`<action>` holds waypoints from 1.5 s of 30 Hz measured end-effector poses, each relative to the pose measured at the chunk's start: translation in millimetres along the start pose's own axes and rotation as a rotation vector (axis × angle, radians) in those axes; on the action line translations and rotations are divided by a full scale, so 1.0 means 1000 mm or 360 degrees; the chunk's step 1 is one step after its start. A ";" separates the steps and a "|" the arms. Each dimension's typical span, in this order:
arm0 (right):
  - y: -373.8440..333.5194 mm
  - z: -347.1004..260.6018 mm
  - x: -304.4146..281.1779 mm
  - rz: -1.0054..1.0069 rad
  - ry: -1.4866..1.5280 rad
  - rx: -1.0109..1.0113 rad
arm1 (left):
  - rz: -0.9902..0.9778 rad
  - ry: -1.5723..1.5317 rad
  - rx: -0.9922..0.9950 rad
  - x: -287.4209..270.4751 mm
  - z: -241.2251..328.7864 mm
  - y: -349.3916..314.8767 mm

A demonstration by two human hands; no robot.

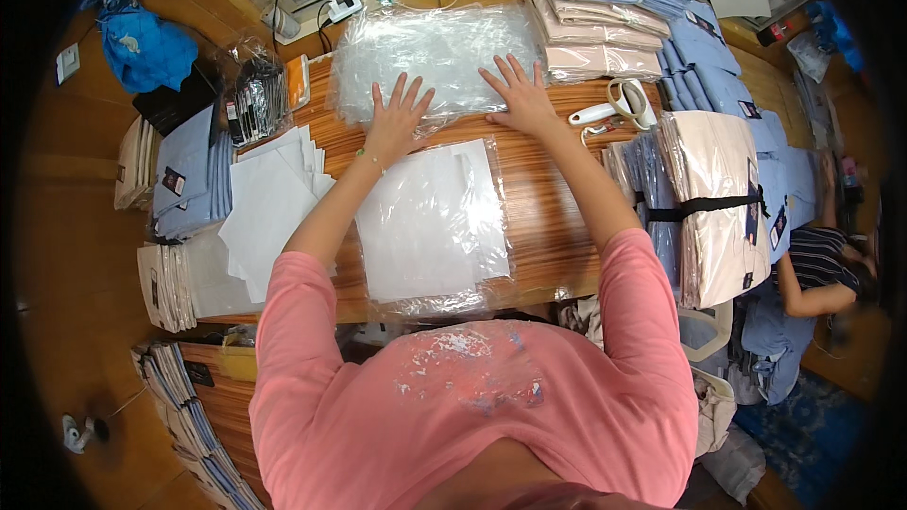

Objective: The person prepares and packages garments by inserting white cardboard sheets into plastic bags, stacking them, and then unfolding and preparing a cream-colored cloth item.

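My left hand lies with its fingers spread on the near left part of a stack of clear plastic bags. Across from it, my right hand rests on the stack's near right corner, fingers apart as well. Neither hand holds anything. Between my forearms, closer to me, white paper sheets lie in or under a clear plastic bag on the wooden table. Which of the two I cannot tell, because of the glare.
More white sheets lie at the left beside folded blue fabric. A white tape dispenser sits right of my right hand. Bagged beige bundles and pink packs pile up on the right. Another person is at the far right.
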State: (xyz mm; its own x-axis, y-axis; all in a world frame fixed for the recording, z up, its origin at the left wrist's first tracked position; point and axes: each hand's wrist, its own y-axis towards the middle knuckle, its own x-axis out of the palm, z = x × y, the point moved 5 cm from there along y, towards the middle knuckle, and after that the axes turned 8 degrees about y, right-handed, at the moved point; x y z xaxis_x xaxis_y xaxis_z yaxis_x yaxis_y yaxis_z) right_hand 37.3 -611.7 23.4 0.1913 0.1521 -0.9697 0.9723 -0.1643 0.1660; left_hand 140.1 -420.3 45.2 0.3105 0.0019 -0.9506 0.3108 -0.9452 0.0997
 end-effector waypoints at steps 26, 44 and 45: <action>-0.110 -0.125 0.070 -0.0235 0.0285 -0.0438 | 0.0458 -0.0658 -0.0156 -0.012 0.025 -0.073; -0.160 -0.173 0.049 -0.0227 0.0994 -0.0409 | -0.0039 -0.0740 -0.0473 0.060 0.089 -0.136; -0.160 -0.175 0.047 -0.0256 0.1040 -0.0440 | -0.0026 -0.0728 -0.0474 0.062 0.087 -0.137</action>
State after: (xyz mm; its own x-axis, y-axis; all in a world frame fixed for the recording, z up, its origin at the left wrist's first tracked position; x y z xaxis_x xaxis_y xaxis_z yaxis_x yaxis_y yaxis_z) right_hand -86.0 -408.1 -17.4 -0.0003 0.7190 -0.6950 0.9769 0.1486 0.1533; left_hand 38.4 -319.0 -53.2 -0.0982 -0.1894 -0.9770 0.5739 -0.8128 0.0999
